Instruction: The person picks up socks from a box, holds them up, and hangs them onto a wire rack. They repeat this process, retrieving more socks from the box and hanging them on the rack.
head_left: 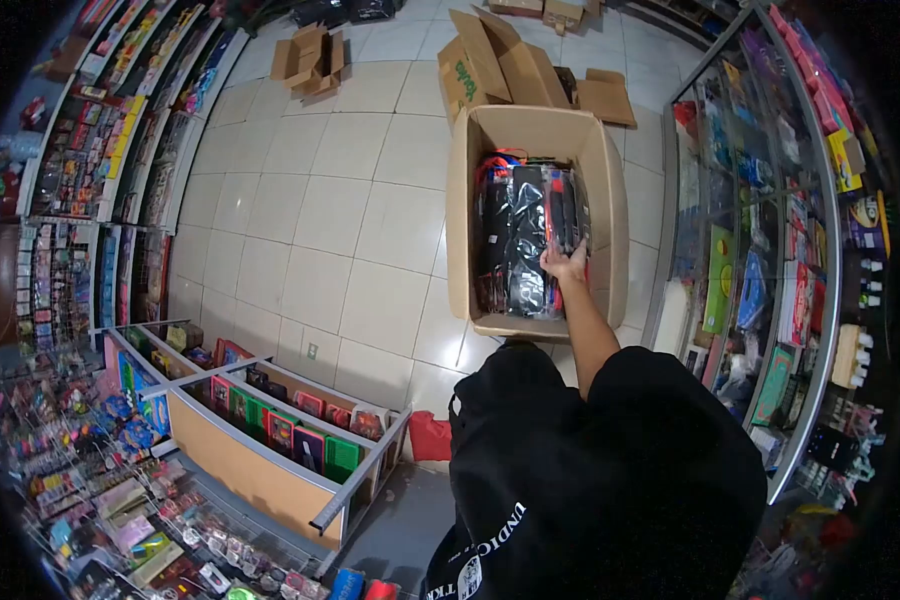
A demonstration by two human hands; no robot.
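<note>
An open cardboard box [463, 200] stands on the tiled floor ahead of me, filled with upright black plastic-wrapped packets [520, 230] that have red edges. My right hand [566, 266] reaches into the near right part of the box from my black sleeve. Its fingers are closed on the top of one packet [562, 215]. My left hand is out of sight.
A glass display cabinet [770, 250] full of goods runs along the right, close to the box. Low shelving [270, 440] with coloured boxes stands at the lower left and wall racks [100, 150] at the far left. Opened empty cartons [310, 55] lie on the floor beyond.
</note>
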